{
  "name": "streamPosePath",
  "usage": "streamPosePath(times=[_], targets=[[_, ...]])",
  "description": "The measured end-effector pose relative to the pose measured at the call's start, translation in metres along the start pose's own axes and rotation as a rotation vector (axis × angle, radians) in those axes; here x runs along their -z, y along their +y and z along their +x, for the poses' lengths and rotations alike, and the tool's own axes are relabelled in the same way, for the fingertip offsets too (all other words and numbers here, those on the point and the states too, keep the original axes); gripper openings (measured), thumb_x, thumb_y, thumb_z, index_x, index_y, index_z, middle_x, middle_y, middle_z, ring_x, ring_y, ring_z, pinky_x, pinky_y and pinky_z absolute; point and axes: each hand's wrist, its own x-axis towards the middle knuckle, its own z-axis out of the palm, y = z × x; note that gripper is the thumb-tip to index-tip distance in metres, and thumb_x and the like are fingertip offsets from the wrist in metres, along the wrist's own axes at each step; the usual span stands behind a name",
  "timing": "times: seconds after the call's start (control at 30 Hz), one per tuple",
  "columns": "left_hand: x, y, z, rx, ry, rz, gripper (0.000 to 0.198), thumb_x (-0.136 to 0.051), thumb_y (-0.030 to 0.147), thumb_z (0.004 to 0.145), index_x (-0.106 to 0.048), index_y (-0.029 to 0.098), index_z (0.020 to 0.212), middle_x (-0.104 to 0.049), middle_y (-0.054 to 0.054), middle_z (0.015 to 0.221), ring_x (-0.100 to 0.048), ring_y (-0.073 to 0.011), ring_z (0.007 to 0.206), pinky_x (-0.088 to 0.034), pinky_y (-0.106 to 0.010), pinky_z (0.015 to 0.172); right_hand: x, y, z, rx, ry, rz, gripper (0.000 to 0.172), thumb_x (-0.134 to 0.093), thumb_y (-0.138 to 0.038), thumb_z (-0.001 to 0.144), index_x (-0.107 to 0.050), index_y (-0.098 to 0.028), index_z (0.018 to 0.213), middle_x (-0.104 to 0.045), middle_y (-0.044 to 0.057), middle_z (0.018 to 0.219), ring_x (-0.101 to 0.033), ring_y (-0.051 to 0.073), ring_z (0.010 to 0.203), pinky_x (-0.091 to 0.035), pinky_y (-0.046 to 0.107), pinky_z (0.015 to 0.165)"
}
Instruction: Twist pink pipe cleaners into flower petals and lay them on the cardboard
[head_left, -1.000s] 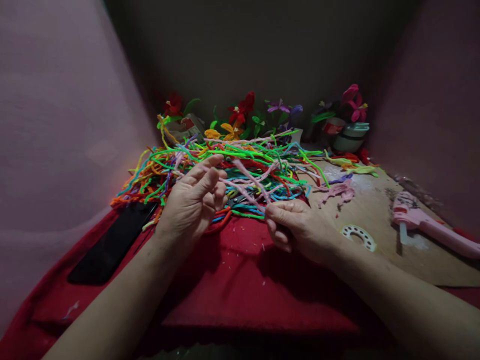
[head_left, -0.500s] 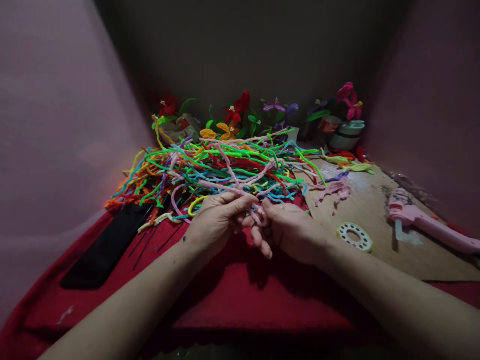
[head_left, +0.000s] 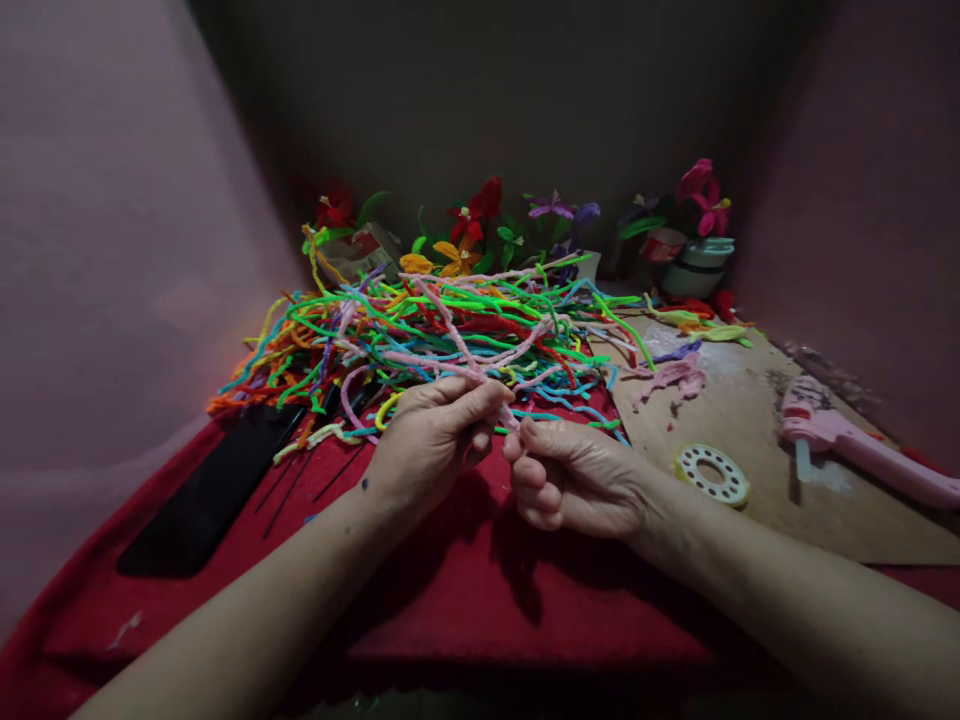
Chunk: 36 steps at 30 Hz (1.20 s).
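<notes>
Pale pink pipe cleaners [head_left: 455, 332] run into my left hand [head_left: 435, 430], which pinches them between thumb and fingers. My right hand [head_left: 574, 475] is closed on the near end of the same pink pipe cleaners, its fingers curled under. A short twisted pink stretch shows between the two hands; the fingertips hide the rest. Just beyond the hands lies a tangled pile of pipe cleaners [head_left: 360, 325] in green, blue, orange, red and yellow.
A black phone [head_left: 214, 495] lies left on the red cloth [head_left: 525, 620]. To the right, a cardboard sheet [head_left: 757, 535] carries a white ring with holes [head_left: 712, 475] and a pink glue gun [head_left: 862, 440]. Fuzzy flowers [head_left: 469, 225] and a lidded jar [head_left: 697, 268] stand at the back.
My right hand has moved slightly down and away from the left, its fingers now curled closer. The pink loop between the hands now looks like a short, drawn-out twist.
</notes>
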Motion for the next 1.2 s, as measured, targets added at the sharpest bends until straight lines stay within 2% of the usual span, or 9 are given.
streamPosePath(times=[0.27, 0.4, 0.5, 0.67, 0.8, 0.9, 0.97, 1.1, 1.2], targets=[[-0.003, 0.004, -0.004, -0.086, 0.096, 0.204, 0.018, -0.062, 0.029, 0.074, -0.062, 0.014, 0.064, -0.046, 0.005, 0.046, -0.039, -0.0047, 0.041, -0.03, -0.017, 0.041, 0.004, 0.003, 0.001, 0.074, 0.112, -0.187, 0.018, -0.061, -0.028, 0.077, -0.06, -0.01, 0.073, -0.061, 0.001, 0.051, -0.057, 0.011, 0.039, -0.046, 0.021, 0.038], [-0.001, 0.004, -0.004, -0.114, 0.108, 0.252, 0.016, -0.063, 0.028, 0.073, -0.061, 0.014, 0.065, -0.049, 0.004, 0.05, -0.036, -0.0038, 0.042, -0.028, -0.017, 0.04, -0.001, 0.001, 0.001, 0.219, 0.201, -0.354, 0.022, -0.061, -0.031, 0.078, -0.061, -0.009, 0.077, -0.066, 0.006, 0.062, -0.063, 0.013, 0.049, -0.051, 0.024, 0.048], [-0.001, 0.005, -0.004, -0.076, 0.064, 0.243, 0.018, -0.064, 0.028, 0.073, -0.059, 0.013, 0.064, -0.048, 0.005, 0.05, -0.035, -0.0033, 0.041, -0.026, -0.016, 0.039, -0.004, 0.0, 0.001, 0.277, 0.262, -0.418, 0.019, -0.064, -0.028, 0.076, -0.061, -0.01, 0.074, -0.066, 0.005, 0.064, -0.063, 0.012, 0.051, -0.052, 0.024, 0.052], [0.004, 0.006, -0.001, -0.006, 0.065, 0.212, 0.02, -0.066, 0.033, 0.071, -0.06, 0.014, 0.068, -0.044, 0.006, 0.045, -0.034, -0.0028, 0.038, -0.022, -0.015, 0.036, -0.008, 0.0, -0.001, 0.272, 0.336, -0.523, 0.022, -0.065, -0.032, 0.074, -0.056, -0.013, 0.068, -0.062, 0.001, 0.054, -0.057, 0.01, 0.041, -0.046, 0.02, 0.042], [0.008, 0.007, 0.001, -0.007, 0.085, 0.205, 0.021, -0.067, 0.033, 0.069, -0.06, 0.014, 0.065, -0.045, 0.005, 0.045, -0.034, -0.0022, 0.037, -0.021, -0.015, 0.035, -0.012, -0.001, -0.003, 0.243, 0.347, -0.607, 0.022, -0.063, -0.033, 0.075, -0.058, -0.013, 0.07, -0.063, 0.002, 0.055, -0.058, 0.01, 0.043, -0.047, 0.021, 0.046], [0.007, 0.006, 0.002, 0.009, 0.086, 0.171, 0.022, -0.069, 0.031, 0.068, -0.059, 0.013, 0.061, -0.04, 0.007, 0.043, -0.031, -0.001, 0.037, -0.02, -0.014, 0.035, -0.012, -0.001, -0.002, 0.306, 0.346, -0.626, 0.021, -0.062, -0.033, 0.076, -0.061, -0.012, 0.074, -0.066, 0.004, 0.065, -0.06, 0.01, 0.05, -0.048, 0.022, 0.053], [0.004, 0.004, 0.002, 0.043, 0.072, 0.14, 0.02, -0.07, 0.029, 0.067, -0.06, 0.012, 0.062, -0.043, 0.007, 0.044, -0.032, -0.001, 0.037, -0.022, -0.014, 0.036, -0.01, -0.001, -0.002, 0.337, 0.331, -0.611, 0.02, -0.062, -0.032, 0.076, -0.062, -0.012, 0.075, -0.068, 0.005, 0.069, -0.062, 0.011, 0.055, -0.049, 0.024, 0.057], [-0.002, 0.0, 0.001, 0.096, 0.038, 0.108, 0.017, -0.07, 0.026, 0.065, -0.062, 0.011, 0.064, -0.059, 0.0, 0.055, -0.049, -0.0061, 0.045, -0.037, -0.017, 0.043, -0.005, 0.001, 0.0, 0.321, 0.346, -0.547, 0.019, -0.061, -0.029, 0.077, -0.06, -0.012, 0.069, -0.068, 0.006, 0.068, -0.061, 0.01, 0.054, -0.047, 0.021, 0.053], [0.0, -0.003, 0.002, 0.1, 0.015, 0.117, 0.018, -0.07, 0.028, 0.066, -0.063, 0.011, 0.065, -0.056, 0.001, 0.051, -0.046, -0.0058, 0.042, -0.035, -0.017, 0.04, -0.005, 0.001, 0.001, 0.33, 0.368, -0.531, 0.016, -0.06, -0.025, 0.076, -0.059, -0.011, 0.067, -0.067, 0.006, 0.065, -0.06, 0.01, 0.051, -0.045, 0.02, 0.05]])
